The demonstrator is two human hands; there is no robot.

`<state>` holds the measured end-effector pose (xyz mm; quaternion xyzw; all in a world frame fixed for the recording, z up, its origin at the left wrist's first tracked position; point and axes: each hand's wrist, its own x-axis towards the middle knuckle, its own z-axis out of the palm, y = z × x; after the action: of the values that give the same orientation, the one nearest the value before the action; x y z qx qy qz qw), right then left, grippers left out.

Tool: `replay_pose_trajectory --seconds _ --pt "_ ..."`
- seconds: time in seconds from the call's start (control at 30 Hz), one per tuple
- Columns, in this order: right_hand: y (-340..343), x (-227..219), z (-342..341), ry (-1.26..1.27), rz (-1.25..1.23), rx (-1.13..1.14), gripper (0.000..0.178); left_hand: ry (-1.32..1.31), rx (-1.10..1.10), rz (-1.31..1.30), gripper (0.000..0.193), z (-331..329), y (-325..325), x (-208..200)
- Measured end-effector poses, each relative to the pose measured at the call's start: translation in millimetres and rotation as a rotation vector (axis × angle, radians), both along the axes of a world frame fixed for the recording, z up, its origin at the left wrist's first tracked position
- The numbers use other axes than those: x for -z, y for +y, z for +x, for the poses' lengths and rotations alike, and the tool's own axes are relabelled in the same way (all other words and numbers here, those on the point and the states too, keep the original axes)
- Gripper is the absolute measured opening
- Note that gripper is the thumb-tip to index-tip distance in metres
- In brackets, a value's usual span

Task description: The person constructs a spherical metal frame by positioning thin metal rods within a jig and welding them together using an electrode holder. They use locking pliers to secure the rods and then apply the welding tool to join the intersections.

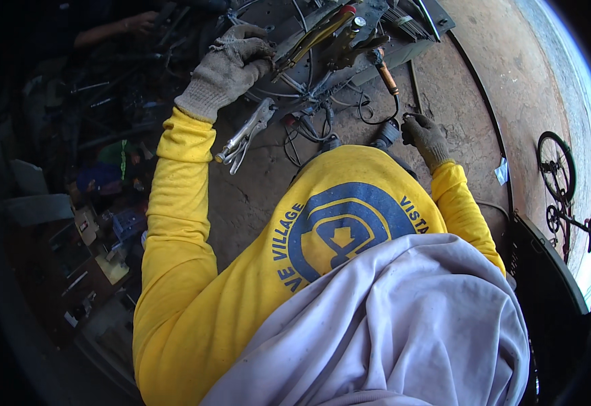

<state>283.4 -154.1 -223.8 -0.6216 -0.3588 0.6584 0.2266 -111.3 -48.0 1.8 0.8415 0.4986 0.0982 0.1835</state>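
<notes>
Left hand (pixel 238 68) raised and reaching far forward, yellow sleeve (pixel 180 196) long and nearly straight behind, wrist angled inward to the right, fingers curled toward thumb. Right hand (pixel 427 139) farther back, elbow bent, forearm slanting forward and inward, fingers half closed and pointing ahead. Well apart, each in a grey knit glove; yellow shirt (pixel 349 162) and pale draped cloth (pixel 403 325) filling much of the lower view.

Largest first. Metal workstand (pixel 403 57) ahead of and between the hands, running off the top edge. Tangled cables (pixel 309 95) below its near side. Brass-coloured bars (pixel 312 40) just right of left fingertips, slanting up and away to the right. Silver locking pliers (pixel 249 128) below left hand, near the glove cuff, tilted, jaws toward the cables. Orange-handled tool (pixel 387 78) forward and left of right hand, tilted, lead curving from its lower end. Smallest: thin rod (pixel 416 88), lower end close to right fingertips.

Deep shadow over the whole left side; clutter there hard to sort. Another person's bare hand (pixel 140 22) at upper left, dim. Shoes (pixel 387 133) partly covered by shirt. Left fingertips turned from view: hold on bars, cannot tell. Grip of right hand on rod, likewise cannot tell.
</notes>
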Motion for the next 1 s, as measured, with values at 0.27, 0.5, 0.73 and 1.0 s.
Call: replay_pose_trajectory --seconds 0.27,0.5,0.73,1.0 --pt "-55 -1 -32 -0.090 0.000 0.102 0.045 0.074 -0.017 0.054 0.025 10 2 -2" --pt "-98 -32 -90 -0.355 0.023 -0.050 0.042 -0.069 0.025 0.236 0.023 0 -2 10" --pt "-96 -26 -88 -0.385 -0.011 -0.112 0.043 0.022 -0.069 0.080 0.024 8 -3 -2" --pt "-5 4 -46 -0.113 0.249 0.352 0.036 -0.055 -0.022 0.145 0.019 11 -3 -6"
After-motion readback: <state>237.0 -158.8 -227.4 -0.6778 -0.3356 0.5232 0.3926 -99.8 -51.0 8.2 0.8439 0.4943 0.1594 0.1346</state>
